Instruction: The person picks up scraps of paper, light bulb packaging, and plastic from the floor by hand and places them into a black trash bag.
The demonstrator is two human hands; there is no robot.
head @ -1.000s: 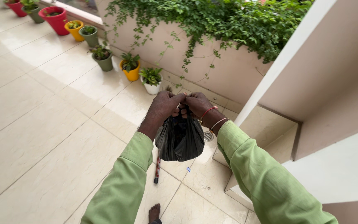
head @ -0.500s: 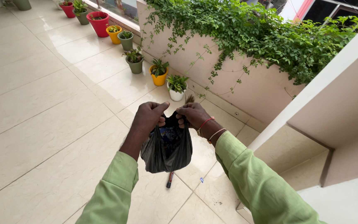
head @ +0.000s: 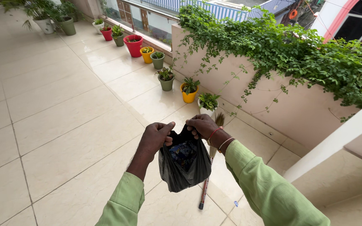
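Black plastic bag (head: 184, 165) hangs in front of the person over the cream tiled floor (head: 55, 121). The left hand (head: 158, 136) and right hand (head: 203, 125) pinch its rim with closed fingers. Something blue, possibly wrappers, shows inside. A broom (head: 206, 186) lies behind it; potted plants (head: 189, 88) line the ivy-covered wall (head: 273, 104).

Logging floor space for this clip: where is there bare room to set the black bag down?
Bare tiles spread wide left of the left hand, out from the pot row. Crowded along the wall: pots, then the broom lying under the bag that both hands, the right hand too, hold.
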